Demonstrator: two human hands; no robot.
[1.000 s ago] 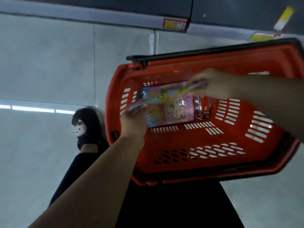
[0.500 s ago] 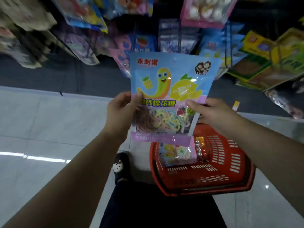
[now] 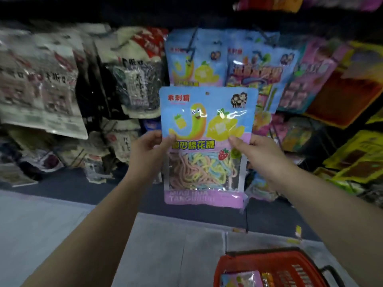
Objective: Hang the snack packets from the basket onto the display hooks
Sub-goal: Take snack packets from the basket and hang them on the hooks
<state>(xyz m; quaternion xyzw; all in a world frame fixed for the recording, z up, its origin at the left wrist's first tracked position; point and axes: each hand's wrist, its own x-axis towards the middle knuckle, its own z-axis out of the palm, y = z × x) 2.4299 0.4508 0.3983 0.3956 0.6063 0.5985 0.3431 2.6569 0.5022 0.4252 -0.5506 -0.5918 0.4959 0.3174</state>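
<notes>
Both hands hold one blue snack packet [image 3: 208,141] upright by its sides: left hand [image 3: 148,150] at 9 o'clock, right hand [image 3: 259,156] at 3 o'clock. The red basket [image 3: 275,264] sits on the floor at 5 o'clock.

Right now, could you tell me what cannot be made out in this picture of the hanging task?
- Head view: the hook behind the same blue packets hanging on the display, lost in blur and dark.
- Red plastic basket: cut off by the bottom edge, contents partly unseen.
- Left hand and right hand: fingers behind the held blue and purple candy packet are hidden.
- White and black bags: print blurred.
</notes>
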